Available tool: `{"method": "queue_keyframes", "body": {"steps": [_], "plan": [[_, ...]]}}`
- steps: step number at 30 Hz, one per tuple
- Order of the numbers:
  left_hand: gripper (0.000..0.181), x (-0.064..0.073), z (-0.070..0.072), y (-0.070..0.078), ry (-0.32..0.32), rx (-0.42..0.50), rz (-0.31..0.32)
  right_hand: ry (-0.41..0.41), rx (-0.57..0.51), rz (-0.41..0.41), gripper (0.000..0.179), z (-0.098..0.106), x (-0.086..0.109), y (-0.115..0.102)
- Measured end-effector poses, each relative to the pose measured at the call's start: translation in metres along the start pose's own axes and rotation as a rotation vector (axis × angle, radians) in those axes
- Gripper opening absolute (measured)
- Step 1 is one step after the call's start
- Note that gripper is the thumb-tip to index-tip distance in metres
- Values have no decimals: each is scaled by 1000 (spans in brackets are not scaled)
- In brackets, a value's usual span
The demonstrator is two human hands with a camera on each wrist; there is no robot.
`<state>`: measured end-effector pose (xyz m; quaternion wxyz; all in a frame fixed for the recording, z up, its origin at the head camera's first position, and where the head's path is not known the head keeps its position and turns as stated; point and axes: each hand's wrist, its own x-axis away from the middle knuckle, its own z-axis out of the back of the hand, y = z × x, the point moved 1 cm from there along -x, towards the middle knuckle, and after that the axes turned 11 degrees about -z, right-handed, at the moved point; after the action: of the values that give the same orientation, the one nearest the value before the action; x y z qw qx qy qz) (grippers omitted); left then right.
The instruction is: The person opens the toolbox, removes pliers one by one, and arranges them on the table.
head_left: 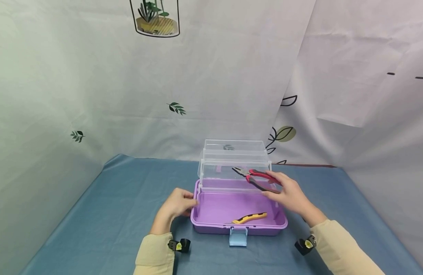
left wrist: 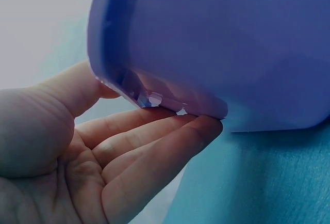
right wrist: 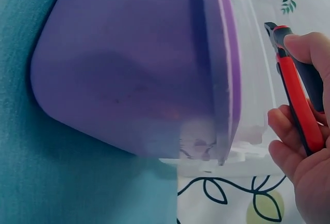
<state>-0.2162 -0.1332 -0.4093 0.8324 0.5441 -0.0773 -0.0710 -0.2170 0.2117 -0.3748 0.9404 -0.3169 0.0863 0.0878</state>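
A purple toolbox (head_left: 218, 208) with its clear lid (head_left: 233, 151) raised stands on the blue cloth. My left hand (head_left: 178, 202) grips the box's left rim; in the left wrist view the thumb lies over the edge and the fingers (left wrist: 154, 146) curl under it. Pliers (head_left: 257, 177) with red and black handles are held in my right hand (head_left: 290, 193), above the right part of the box, jaws pointing left. In the right wrist view the pliers' handle (right wrist: 299, 100) lies between thumb and fingers. A yellow and black utility knife (head_left: 249, 218) lies inside, near the front wall.
A light blue latch (head_left: 238, 236) hangs down at the box's front. Blue cloth (head_left: 129, 214) covers the table. White printed fabric (head_left: 215, 76) hangs behind it and along both sides.
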Motion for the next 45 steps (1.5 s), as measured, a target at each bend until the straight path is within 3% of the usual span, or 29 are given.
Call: {"method": "queue_keyframes", "body": {"steps": [35, 45], "plan": [[27, -1, 0, 3, 13, 8, 12, 178, -7, -94, 68, 1, 27, 36], [26, -1, -1, 2, 12, 9, 16, 176, -18, -165, 71, 4, 34, 46]]}}
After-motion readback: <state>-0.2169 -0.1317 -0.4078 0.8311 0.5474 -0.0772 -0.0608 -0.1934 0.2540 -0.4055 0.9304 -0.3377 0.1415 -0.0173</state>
